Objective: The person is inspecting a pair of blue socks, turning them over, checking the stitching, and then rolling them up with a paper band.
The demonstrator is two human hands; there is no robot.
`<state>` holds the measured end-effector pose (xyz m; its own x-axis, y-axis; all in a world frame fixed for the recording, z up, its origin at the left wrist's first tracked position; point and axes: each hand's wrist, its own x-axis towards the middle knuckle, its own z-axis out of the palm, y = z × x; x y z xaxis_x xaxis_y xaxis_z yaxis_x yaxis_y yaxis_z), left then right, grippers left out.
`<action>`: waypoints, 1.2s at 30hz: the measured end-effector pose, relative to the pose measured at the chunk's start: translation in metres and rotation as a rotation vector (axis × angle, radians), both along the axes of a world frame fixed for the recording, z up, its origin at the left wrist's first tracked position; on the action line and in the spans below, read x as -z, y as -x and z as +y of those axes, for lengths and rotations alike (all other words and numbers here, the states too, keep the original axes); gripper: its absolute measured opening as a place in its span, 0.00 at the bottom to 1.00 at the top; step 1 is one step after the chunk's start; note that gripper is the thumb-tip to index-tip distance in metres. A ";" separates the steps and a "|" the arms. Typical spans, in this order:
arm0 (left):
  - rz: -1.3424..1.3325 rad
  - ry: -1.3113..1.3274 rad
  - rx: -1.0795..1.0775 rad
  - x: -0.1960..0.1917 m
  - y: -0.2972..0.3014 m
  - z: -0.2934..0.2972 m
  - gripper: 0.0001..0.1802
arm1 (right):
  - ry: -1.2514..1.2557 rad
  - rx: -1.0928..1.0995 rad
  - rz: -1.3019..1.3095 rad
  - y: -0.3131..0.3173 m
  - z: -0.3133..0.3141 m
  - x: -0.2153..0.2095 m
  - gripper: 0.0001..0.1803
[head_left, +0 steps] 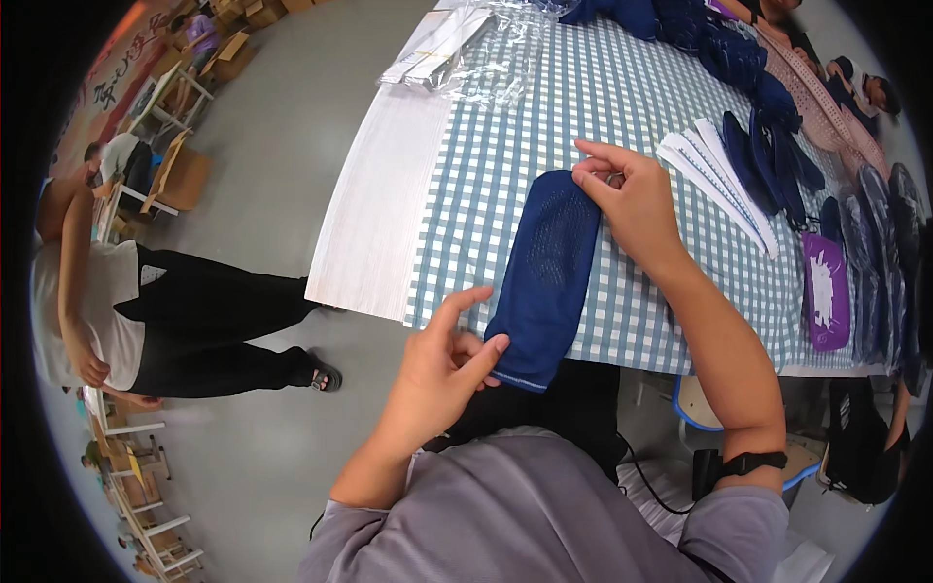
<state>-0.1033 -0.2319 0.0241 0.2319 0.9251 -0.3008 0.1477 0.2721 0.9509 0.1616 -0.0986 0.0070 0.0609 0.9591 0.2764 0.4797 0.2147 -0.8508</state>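
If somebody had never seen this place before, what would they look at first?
Probably the dark blue sock in the middle, with the left hand at its near end and the right hand at its far end. Next, maybe the checked cloth under it and the bright purple card at the right. Off to the left stands a person in a white top.

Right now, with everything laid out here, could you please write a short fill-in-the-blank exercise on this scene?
1. The person's ____ grip is nearer the white-stitched end of the navy sock.
2. The white strips lie to the ____ of the sock.
3. The flat packet with a white patch is ____.

Missing words: left; right; purple.
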 end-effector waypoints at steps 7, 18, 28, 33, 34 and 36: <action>0.425 -0.377 -0.079 -0.003 -0.010 -0.018 0.25 | -0.104 -0.027 -0.273 0.003 -0.009 -0.006 0.20; 0.399 -0.328 -0.103 0.009 -0.006 -0.019 0.20 | -0.006 -0.152 0.163 0.000 -0.011 -0.007 0.27; 0.151 -0.510 -0.064 0.008 0.000 -0.022 0.11 | -0.032 -0.224 0.343 0.006 -0.045 -0.082 0.31; 0.121 -0.708 -0.060 0.007 -0.012 -0.019 0.19 | -0.225 -0.318 0.316 0.015 -0.088 -0.130 0.36; -0.005 -0.757 -0.175 0.013 -0.022 -0.017 0.23 | -0.258 -0.342 0.265 0.014 -0.094 -0.135 0.38; -0.140 -0.805 -0.292 0.021 -0.028 -0.014 0.28 | -0.308 -0.410 0.207 0.015 -0.101 -0.144 0.39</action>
